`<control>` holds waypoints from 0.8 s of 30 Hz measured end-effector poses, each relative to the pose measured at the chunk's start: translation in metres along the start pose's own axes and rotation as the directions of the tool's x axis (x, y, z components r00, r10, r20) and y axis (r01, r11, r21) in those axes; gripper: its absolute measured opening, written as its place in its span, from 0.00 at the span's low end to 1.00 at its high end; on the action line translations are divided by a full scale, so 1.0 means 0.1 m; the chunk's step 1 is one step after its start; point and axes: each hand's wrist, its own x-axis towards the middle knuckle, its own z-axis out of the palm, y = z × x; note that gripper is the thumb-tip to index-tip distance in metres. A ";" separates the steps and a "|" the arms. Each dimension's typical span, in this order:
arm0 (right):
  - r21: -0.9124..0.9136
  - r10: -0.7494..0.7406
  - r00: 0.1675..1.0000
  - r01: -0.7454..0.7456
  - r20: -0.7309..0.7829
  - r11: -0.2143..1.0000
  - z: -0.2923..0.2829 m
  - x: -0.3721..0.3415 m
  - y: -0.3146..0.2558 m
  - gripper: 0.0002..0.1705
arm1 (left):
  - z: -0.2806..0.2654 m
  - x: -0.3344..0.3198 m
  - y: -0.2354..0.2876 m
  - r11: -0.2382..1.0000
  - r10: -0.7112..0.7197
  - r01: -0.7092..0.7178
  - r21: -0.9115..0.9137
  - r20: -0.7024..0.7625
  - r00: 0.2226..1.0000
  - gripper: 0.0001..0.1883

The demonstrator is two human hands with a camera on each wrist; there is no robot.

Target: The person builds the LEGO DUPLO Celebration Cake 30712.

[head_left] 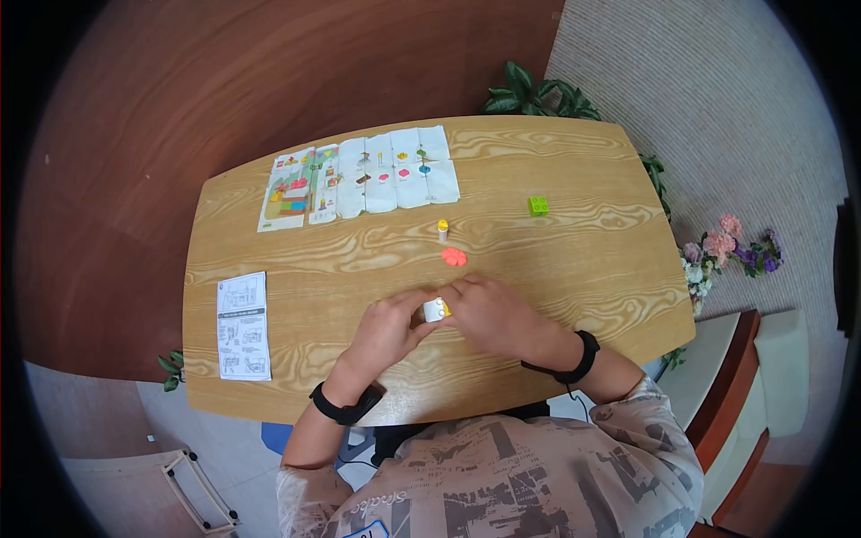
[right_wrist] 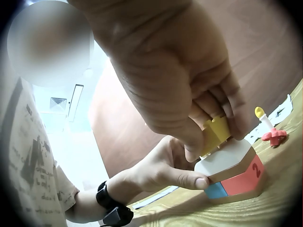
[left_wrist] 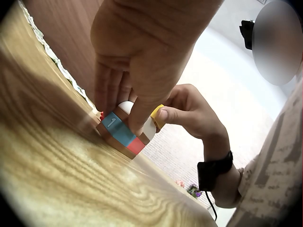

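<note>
My left hand (head_left: 386, 330) grips a stacked toy cake (right_wrist: 240, 182) from the side, its thumb along the white top layer. The cake has brown layers with a blue and a red block between them; a "2" shows on the red one. From above, my right hand (head_left: 493, 314) pinches a yellow brick (right_wrist: 216, 135) at the cake's white top (right_wrist: 227, 160). The cake's base sits at the wooden tabletop. Just beyond the hands lie a coral flower-shaped piece (head_left: 455, 257) and a white candle with a yellow flame (head_left: 443, 231).
A bright green brick (head_left: 538, 206) stands toward the right of the table (head_left: 583, 269). An unfolded picture sheet (head_left: 390, 193) spreads along the far left edge, and a black-and-white leaflet (head_left: 243, 332) lies at the left. Flowers (head_left: 722, 242) stand past the right edge.
</note>
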 end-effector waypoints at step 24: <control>0.056 -0.030 0.996 0.034 -0.082 0.998 -0.02 0.00 -0.03 0.15 | -0.02 0.01 0.01 1.000 -0.023 0.023 0.009 0.034 0.999 0.21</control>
